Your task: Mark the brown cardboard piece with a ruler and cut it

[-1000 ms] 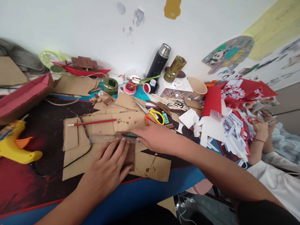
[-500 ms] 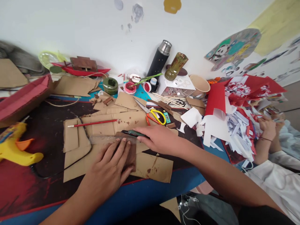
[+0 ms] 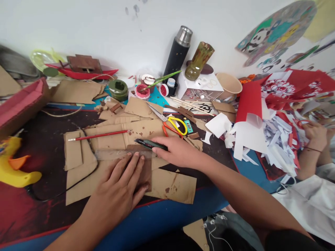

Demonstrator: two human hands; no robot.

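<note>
So the brown cardboard piece (image 3: 142,170) is lying near the front edge of the surface (image 3: 162,216), on top of a stack of bigger cardboard sheets (image 3: 104,139), with a clear ruler (image 3: 115,154) laid across its far side. The left hand (image 3: 121,184) is pressing flat on ruler and piece, fingers spread wide, not gripping anything. The right hand (image 3: 178,151) is closed around a green utility knife (image 3: 149,144), with the blade end pointing left along the ruler's far edge.

I'd guess that cardboard is light and fairly stiff, but it'll slide on the sheets under it, so pinning it flat from above looks like the way to hold it. The clear ruler is probably slick too.

Room-wise, it's getting tight. A red paintbrush (image 3: 99,135) is sitting just beyond the ruler, scissors (image 3: 170,123) with yellow and orange handles are lying close to the right hand, and a black cord (image 3: 86,172) is curling across the sheets on the left. A yellow glue gun (image 3: 15,167) is parked far left. Off to the right, another person's hand (image 3: 315,134) is working in a pile of red and white paper scraps (image 3: 269,139). The front edge is close, just past the piece.
</note>
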